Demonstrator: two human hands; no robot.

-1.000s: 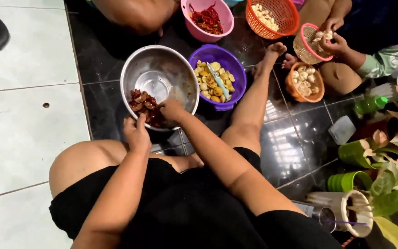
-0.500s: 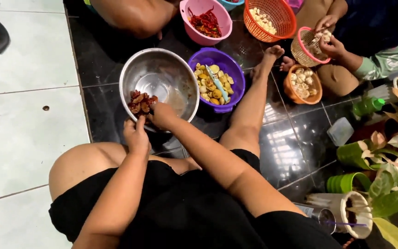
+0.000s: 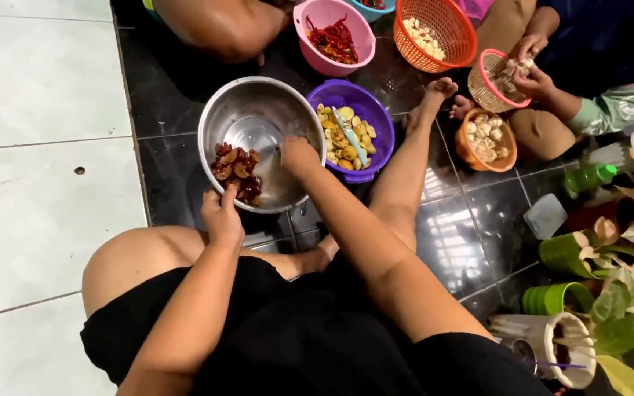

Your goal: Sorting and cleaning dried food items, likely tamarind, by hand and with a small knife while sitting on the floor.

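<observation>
Steel bowl (image 3: pixel 258 110) is sitting on the dark floor tiles (image 3: pixel 163 95) in the upper middle of the frame, holding a heap of reddish-brown peeled pieces (image 3: pixel 236 172) against its lower-left wall. Left hand (image 3: pixel 221 213) is gripping the bowl's near rim, fingers curled over the edge just below the heap. Right hand (image 3: pixel 299 155) is reaching inside the bowl at its right side, fingers bent down toward the bottom; whether it is closing on anything cannot be told. The two hands are apart, the heap lying between them.

Purple bowl (image 3: pixel 354 99) of yellowish pieces is touching the steel bowl's right side. Above it a pink bowl (image 3: pixel 332 33) of red chillies is standing, and an orange basket (image 3: pixel 442 29) further right. At the upper right another person's hands (image 3: pixel 526 70) are working over a small pink-rimmed basket (image 3: pixel 497 81), with an orange bowl (image 3: pixel 486 139) of pale cloves just below. Green plant pots (image 3: pixel 574 253) are crowding the right edge.
</observation>
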